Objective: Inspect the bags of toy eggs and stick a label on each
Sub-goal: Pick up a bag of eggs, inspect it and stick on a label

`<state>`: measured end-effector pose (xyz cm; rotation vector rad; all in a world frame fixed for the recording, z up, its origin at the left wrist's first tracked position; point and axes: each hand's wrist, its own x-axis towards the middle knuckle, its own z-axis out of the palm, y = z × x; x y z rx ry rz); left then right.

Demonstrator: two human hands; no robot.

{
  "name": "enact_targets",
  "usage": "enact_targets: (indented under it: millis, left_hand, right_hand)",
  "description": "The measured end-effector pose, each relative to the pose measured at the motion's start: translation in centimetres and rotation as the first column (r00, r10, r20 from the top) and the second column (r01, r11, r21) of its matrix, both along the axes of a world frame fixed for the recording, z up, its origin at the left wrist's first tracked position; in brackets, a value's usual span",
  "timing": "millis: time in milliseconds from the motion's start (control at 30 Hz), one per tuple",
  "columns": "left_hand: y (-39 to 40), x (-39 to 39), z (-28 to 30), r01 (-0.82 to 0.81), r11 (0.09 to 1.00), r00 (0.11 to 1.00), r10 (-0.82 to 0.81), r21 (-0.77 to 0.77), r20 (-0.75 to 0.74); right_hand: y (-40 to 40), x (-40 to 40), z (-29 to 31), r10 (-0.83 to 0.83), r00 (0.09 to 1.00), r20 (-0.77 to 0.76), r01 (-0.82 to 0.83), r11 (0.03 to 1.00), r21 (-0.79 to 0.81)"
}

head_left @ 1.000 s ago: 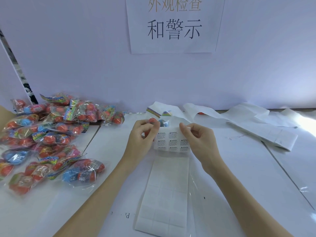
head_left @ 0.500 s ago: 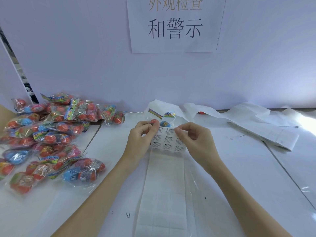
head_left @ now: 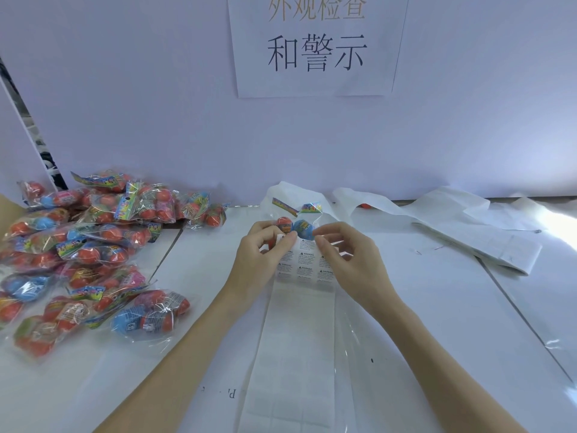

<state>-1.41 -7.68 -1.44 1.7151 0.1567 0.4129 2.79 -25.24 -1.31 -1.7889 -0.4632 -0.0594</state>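
Note:
A long white label sheet [head_left: 296,332] runs from the table's front edge up to my hands; its top rows carry printed warning labels [head_left: 304,264]. My left hand [head_left: 259,260] pinches the sheet's upper left corner. My right hand [head_left: 349,260] pinches at its upper right edge with thumb and forefinger. Just behind my fingers lies one clear bag of toy eggs [head_left: 296,225] with a red and a blue egg showing. A big pile of bagged eggs [head_left: 81,251] covers the table's left side.
Spent white backing strips [head_left: 452,220] and crumpled paper lie across the back right. A paper sign with printed characters [head_left: 315,45] hangs on the white wall. Clear film [head_left: 352,354] lies beside the label sheet.
Both hands have lifted the top of the label sheet a little farther from me, toward the single bag. My fingertips have drawn closer together at the sheet's top edge.

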Motion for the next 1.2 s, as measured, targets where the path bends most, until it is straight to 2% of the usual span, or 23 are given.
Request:
enact_targets:
  millis: [167, 433, 567, 700, 933, 1100, 1200]
  left_hand:
    - [-0.09, -0.15, 0.19, -0.003, 0.999, 1.000, 0.002, -0.054, -0.020]
    - [-0.41, -0.16, 0.18, -0.006, 1.000, 0.999, 0.005, -0.016, -0.042]
    - [-0.34, 0.02, 0.04, -0.018, 1.000, 0.999, 0.017, -0.019, -0.045]
    - [-0.10, 0.13, -0.24, -0.021, 1.000, 0.999, 0.020, -0.021, -0.047]
    - [-0.21, 0.05, -0.32, -0.033, 0.997, 0.999, 0.034, 0.063, -0.014]
    - [-0.21, -0.13, -0.28, -0.026, 0.993, 0.999, 0.023, 0.112, 0.025]
    - [-0.18, -0.07, -0.36, -0.033, 0.991, 0.999, 0.030, 0.129, 0.020]
  right_hand:
    - [0.12, -0.18, 0.02, 0.054, 0.998, 0.039, -0.053, 0.998, -0.025]
    - [0.12, -0.20, -0.13, 0.066, 0.995, 0.071, -0.063, 0.997, -0.049]
    - [0.15, -0.29, 0.06, 0.060, 0.995, 0.078, -0.060, 0.998, -0.012]
    - [0.20, -0.44, -0.05, 0.101, 0.988, 0.113, -0.094, 0.993, -0.064]
    - [0.19, -0.36, -0.05, 0.103, 0.991, 0.081, -0.100, 0.994, -0.040]
    - [0.26, -0.32, -0.25, 0.108, 0.992, 0.068, -0.100, 0.989, -0.111]
    - [0.24, -0.34, -0.22, 0.105, 0.992, 0.070, -0.098, 0.991, -0.092]
